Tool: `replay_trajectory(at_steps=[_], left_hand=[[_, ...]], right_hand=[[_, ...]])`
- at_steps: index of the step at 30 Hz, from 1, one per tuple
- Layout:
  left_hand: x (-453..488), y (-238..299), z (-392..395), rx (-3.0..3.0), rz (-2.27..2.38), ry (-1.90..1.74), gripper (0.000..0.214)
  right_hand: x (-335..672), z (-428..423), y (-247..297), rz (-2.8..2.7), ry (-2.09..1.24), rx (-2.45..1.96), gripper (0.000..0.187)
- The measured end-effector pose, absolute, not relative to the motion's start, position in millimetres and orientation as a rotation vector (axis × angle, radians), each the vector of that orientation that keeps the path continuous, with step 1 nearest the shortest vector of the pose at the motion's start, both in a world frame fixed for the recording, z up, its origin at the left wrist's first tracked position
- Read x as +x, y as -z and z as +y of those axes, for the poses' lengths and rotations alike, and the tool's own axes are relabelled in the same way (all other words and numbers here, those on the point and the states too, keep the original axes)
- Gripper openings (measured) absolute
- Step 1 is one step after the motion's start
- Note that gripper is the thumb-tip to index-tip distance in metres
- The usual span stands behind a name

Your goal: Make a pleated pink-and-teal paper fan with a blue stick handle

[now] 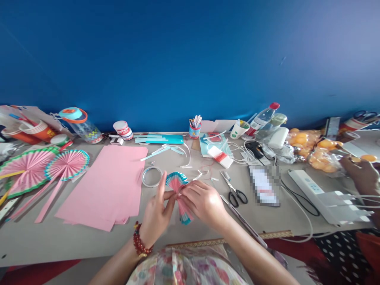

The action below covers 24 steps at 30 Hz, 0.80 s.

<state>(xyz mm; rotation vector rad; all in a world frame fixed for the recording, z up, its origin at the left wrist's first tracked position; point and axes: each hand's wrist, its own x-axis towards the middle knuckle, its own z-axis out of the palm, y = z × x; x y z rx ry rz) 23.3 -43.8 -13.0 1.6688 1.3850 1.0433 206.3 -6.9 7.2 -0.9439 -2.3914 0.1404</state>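
A pleated pink paper fan (177, 181) with blue edging is pinched at its middle between my two hands. Its upper pleats spread out in a fan shape, while the lower end hangs narrower below my fingers. My left hand (157, 215) grips it from the left with thumb and fingertips, the index finger pointing up. From the right, my right hand (204, 202) closes its fingers on the same folded middle. What lies right under the fingertips is hidden. Left of the fan lies a roll of clear tape (152, 176); to the right rest scissors (234, 190) with black handles.
Pink paper sheets (103, 186) lie on the left, beyond them finished round fans (67, 165). A pen cup (195, 128), a bottle (263, 118) and white cables stand or lie along the back. At right are a power strip (314, 194) and another person's hand (360, 174).
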Motion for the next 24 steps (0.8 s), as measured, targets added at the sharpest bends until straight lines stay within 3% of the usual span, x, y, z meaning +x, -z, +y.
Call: replay_trajectory(at_steps=[24], left_hand=[[27.5,8.7,-43.3,2.138,1.496,-0.911,0.068]], right_hand=[[198.5,-11.4,-6.1,-2.512,0.005,-1.022,0.017]])
